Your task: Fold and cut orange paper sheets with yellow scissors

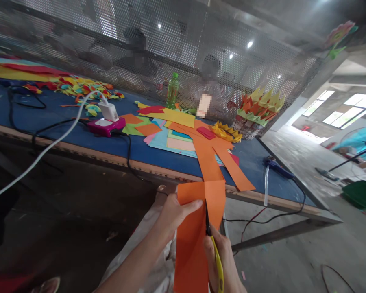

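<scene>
In front of me, my left hand (173, 213) pinches a long sheet of orange paper (190, 252), thumb on top and fingers beneath. My right hand (221, 256) is closed round yellow-handled scissors (208, 219). Their dark blades lie along a cut running lengthwise through the sheet. To the right of the cut, a freed orange strip (216, 199) curls up toward the table edge. More orange paper strips (233, 169) lie on the blue table (158, 156) just beyond, over a pile of coloured sheets (171, 142).
A magenta power strip (105, 126) with a white charger (108, 110) sits at left, its cable hanging off the edge. A green-capped bottle (172, 91), a folded-paper piece (259, 108) and a glue gun (277, 167) are on the table. A perforated metal screen (177, 44) stands behind.
</scene>
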Motion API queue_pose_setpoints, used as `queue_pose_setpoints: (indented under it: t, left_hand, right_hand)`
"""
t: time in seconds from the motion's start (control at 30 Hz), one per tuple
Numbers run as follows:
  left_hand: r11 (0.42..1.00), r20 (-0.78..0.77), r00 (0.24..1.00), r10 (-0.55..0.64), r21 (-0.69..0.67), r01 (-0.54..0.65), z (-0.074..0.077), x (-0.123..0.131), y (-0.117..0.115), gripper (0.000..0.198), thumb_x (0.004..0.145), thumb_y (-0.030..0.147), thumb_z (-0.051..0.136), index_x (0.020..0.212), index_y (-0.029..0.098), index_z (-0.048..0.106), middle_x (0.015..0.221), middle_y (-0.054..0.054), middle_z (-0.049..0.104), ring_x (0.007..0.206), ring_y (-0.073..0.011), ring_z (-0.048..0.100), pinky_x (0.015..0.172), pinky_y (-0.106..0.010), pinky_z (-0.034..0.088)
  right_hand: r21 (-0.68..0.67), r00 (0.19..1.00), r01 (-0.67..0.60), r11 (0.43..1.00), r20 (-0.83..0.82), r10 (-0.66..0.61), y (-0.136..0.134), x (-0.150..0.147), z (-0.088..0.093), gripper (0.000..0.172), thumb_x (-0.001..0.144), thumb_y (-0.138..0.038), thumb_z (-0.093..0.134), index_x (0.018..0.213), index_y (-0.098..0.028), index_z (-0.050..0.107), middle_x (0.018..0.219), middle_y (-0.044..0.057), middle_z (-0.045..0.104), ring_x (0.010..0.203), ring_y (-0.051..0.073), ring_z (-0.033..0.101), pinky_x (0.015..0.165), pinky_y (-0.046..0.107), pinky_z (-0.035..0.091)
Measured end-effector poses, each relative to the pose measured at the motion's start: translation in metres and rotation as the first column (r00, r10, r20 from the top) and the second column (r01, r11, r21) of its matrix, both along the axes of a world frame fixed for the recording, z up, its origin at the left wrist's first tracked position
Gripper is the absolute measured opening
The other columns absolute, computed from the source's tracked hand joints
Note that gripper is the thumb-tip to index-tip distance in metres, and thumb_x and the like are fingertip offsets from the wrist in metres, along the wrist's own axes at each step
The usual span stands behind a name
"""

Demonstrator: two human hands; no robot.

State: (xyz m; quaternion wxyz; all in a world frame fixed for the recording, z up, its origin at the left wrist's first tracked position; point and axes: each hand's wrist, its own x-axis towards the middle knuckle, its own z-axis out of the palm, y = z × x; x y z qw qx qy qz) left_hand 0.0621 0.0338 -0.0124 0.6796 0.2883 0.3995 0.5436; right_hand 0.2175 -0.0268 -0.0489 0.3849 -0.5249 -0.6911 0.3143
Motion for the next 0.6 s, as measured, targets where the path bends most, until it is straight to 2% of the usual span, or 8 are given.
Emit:
queue_pose_setpoints:
  t: [0.23,0.43,0.6]
  left_hand:
    - [1.000,0.006,1.000,-0.025,0.006,0.025,-0.0011,-0.0001,0.0005,0.049,0.060,0.033,0.090,0.102,0.012,0.074,0.118,-0.017,0.075,0.094,-0.0333,0.073,0.084,-0.043,0.058]
    - [0.999,-0.013,0.999,-0.042,0.026,0.042,-0.0026,-0.0005,-0.0016,0.048,0.061,0.032,0.090,0.101,0.011,0.075,0.111,-0.017,0.077,0.101,-0.0366,0.072,0.088,-0.044,0.057]
    - [0.998,-0.020,0.999,-0.051,0.021,0.051,-0.0017,0.0002,-0.0031,0.048,0.060,0.033,0.090,0.101,0.011,0.075,0.115,-0.017,0.076,0.098,-0.0350,0.072,0.086,-0.043,0.058]
  right_hand:
    - [-0.084,0.998,-0.052,0.995,-0.036,0.049,0.0013,0.0025,0.0013,0.057,0.094,-0.070,0.039,0.086,-0.018,0.059,0.063,-0.002,0.055,0.058,0.014,0.048,0.053,0.025,0.035]
    - [-0.056,0.997,-0.081,0.995,-0.002,0.081,0.0025,0.0044,0.0041,0.052,0.097,-0.063,0.039,0.098,-0.016,0.061,0.068,-0.002,0.053,0.062,0.015,0.049,0.060,0.026,0.039]
    - [-0.106,0.999,-0.040,0.994,-0.009,0.039,0.0018,0.0038,0.0030,0.054,0.097,-0.064,0.038,0.092,-0.016,0.062,0.064,-0.002,0.052,0.061,0.015,0.051,0.056,0.026,0.037]
